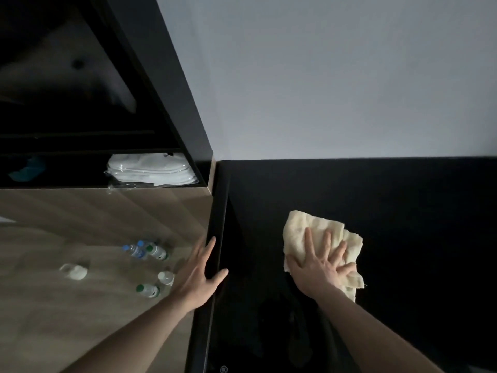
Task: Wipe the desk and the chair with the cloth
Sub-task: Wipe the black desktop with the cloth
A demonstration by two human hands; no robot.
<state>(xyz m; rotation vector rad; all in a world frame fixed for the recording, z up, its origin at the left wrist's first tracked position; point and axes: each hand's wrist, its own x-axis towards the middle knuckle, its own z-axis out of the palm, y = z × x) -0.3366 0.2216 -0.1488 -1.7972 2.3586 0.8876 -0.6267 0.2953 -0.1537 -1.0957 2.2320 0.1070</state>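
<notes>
Glossy black desk top (403,238) fills the lower right; right hand (320,267) presses flat, fingers spread, on the crumpled cream terry cloth (301,227) at centre-right, left hand (199,275) rests open-palmed on the desk's left edge.

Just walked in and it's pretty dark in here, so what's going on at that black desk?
A person is wiping the black desk. Their right hand presses a cream cloth flat against the desktop with fingers spread. Their left hand rests open on the desk's left edge. Some small bottles lie on the wooden floor beside it.
</notes>
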